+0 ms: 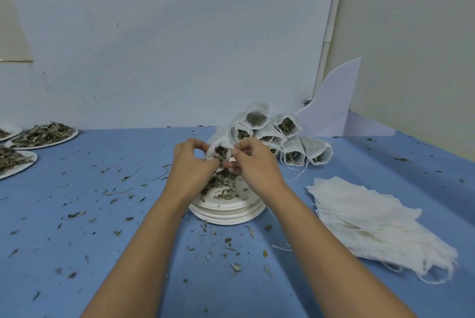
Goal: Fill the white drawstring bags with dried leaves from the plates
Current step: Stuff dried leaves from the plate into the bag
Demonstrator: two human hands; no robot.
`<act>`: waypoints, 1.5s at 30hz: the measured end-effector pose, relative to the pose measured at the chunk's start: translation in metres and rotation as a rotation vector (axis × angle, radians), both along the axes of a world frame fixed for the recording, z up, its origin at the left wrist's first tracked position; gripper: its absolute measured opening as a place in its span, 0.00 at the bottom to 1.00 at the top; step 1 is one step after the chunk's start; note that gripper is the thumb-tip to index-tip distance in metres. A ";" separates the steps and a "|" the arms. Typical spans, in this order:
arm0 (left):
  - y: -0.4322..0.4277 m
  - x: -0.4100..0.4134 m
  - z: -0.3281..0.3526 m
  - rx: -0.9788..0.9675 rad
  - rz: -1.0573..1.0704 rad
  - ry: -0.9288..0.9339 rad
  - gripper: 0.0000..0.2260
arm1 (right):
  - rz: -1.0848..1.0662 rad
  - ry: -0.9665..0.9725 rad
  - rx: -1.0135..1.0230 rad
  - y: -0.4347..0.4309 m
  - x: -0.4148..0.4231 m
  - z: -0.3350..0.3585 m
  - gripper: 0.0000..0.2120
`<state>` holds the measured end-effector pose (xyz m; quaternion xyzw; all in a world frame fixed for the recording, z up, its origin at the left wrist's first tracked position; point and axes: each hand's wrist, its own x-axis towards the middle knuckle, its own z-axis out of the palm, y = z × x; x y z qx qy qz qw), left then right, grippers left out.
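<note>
Head view: left hand (191, 163) and right hand (253, 166) both pinch the mouth of a small white fabric drawstring bag (218, 151) above the round white plate (227, 214) of dried leaves (221, 184); a loosened pinch could spill leaves onto the blue tabletop (102, 214).

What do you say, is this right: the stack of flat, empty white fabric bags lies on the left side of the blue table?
No. The head view shows the stack of flat, empty white fabric bags on the right side of the blue table.
</note>
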<state>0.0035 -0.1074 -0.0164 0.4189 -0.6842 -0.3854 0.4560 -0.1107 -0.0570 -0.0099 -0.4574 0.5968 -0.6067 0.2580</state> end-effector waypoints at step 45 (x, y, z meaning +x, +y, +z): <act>-0.014 0.032 0.015 -0.118 0.581 0.543 0.03 | 0.302 1.034 0.420 -0.037 0.009 -0.005 0.32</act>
